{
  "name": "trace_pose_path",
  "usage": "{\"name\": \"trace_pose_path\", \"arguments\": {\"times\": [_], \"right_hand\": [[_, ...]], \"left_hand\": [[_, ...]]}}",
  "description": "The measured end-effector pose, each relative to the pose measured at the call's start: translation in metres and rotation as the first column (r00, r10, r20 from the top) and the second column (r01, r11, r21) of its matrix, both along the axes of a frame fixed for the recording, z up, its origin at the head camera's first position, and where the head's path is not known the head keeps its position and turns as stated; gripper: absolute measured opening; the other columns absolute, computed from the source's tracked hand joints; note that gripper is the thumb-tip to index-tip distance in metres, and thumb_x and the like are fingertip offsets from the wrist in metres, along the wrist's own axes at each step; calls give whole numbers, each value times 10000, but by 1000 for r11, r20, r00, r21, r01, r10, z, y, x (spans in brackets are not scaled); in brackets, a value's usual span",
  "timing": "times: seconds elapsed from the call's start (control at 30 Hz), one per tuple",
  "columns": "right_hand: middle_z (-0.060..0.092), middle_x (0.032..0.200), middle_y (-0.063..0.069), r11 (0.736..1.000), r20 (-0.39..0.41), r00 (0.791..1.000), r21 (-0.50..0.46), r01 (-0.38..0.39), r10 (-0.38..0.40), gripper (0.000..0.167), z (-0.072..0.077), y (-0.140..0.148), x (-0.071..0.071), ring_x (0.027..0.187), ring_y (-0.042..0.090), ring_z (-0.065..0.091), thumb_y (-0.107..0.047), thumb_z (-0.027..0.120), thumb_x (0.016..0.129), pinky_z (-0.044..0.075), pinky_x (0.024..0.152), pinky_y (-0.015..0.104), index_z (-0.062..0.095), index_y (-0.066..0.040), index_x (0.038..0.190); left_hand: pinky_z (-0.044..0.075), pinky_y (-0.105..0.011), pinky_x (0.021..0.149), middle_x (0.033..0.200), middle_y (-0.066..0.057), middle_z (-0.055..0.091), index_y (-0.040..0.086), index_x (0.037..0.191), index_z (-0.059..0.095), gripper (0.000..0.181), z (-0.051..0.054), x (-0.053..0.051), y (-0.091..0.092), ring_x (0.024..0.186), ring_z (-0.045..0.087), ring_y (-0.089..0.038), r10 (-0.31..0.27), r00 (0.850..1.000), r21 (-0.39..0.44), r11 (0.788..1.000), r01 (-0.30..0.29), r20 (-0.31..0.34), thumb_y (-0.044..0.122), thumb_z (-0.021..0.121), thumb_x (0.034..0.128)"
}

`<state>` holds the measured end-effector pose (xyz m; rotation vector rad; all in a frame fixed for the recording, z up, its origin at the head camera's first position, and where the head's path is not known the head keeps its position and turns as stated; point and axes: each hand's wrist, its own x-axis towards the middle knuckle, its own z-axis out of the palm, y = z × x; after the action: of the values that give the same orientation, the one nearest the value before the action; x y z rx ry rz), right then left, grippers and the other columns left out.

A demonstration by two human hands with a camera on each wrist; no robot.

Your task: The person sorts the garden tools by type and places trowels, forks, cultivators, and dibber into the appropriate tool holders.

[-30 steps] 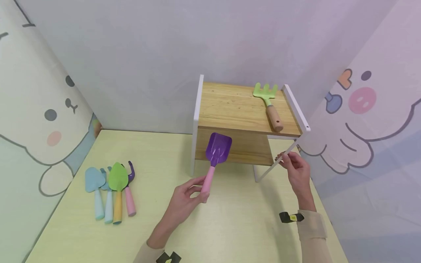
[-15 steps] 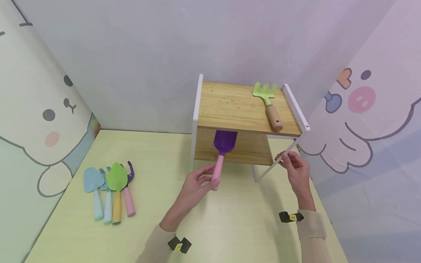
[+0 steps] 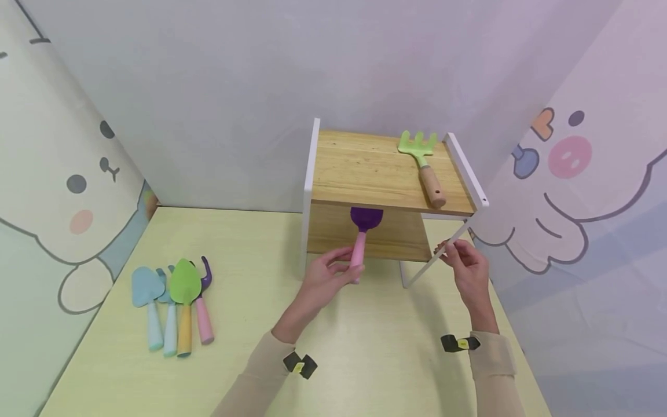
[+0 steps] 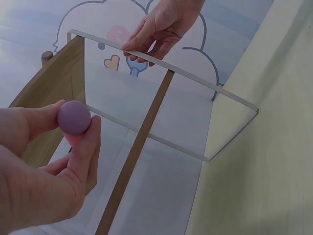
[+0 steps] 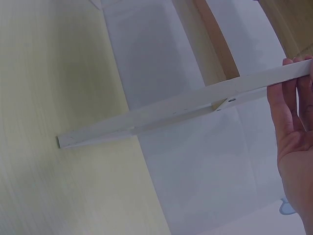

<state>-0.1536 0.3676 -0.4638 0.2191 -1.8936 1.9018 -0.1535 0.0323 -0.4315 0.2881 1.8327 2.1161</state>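
Note:
My left hand pinches the pink handle of a purple shovel; the blade reaches in between the two boards of a wooden shelf, its tip hidden under the top board. From the left wrist view, the round handle end sits between thumb and fingers. With thumb and fingers my right hand grips the shelf's white right-side frame. A green hand rake with a wooden handle lies on the top board near its right side.
At the table's left lie a blue trowel, another light-blue tool, a green trowel with a yellow handle and a purple hooked tool with a pink handle. Curtains with cartoon animals stand behind and beside the table.
My left hand has moved forward and to the right, carrying the purple shovel from in front of the shelf into the space under its top board. My right hand stays on the frame.

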Motion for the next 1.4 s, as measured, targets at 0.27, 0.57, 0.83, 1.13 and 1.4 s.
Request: {"name": "trace_pose_path", "arguments": {"times": [0.27,0.57,0.83,1.13,1.4], "right_hand": [[729,983,47,1000,-5,1000,19,-22,22,137,1,0,1,942,138,725,59,538,1032,575,891,307,616,165,1072],[727,994,51,1000,-15,1000,22,-21,21,140,0,2,1,950,140,723,54,544,1032,571,894,308,618,165,1072],[737,979,39,999,10,999,27,35,-35,154,0,-1,1,944,133,731,44,556,1029,576,875,280,619,181,1059],[738,982,40,1000,-1,1000,-4,22,-22,153,2,-2,1,945,131,732,47,558,1027,581,874,283,616,186,1055],[738,984,39,1000,5,1000,11,19,-19,158,2,-2,2,945,134,731,51,550,1029,576,878,289,609,192,1070]], "left_hand": [[598,-327,893,1273,-163,667,-26,1408,566,558,10,-14,19,1073,702,-261,-14,1000,-1,1000,14,-19,166,783,931],[596,-306,890,1240,-154,677,-39,1406,564,559,16,-26,41,1057,705,-244,-13,999,10,1000,13,32,150,784,928],[594,-278,874,1246,-133,672,-39,1408,565,576,18,-37,59,1031,702,-211,5,999,-47,999,-3,48,171,793,922],[579,-256,887,1196,-94,697,-14,1417,567,596,23,-45,77,990,701,-164,14,996,-150,989,-1,84,218,797,919],[586,-271,869,1150,-96,710,-2,1367,617,505,20,-52,91,987,696,-186,8,998,-182,983,5,70,214,771,938]]}}
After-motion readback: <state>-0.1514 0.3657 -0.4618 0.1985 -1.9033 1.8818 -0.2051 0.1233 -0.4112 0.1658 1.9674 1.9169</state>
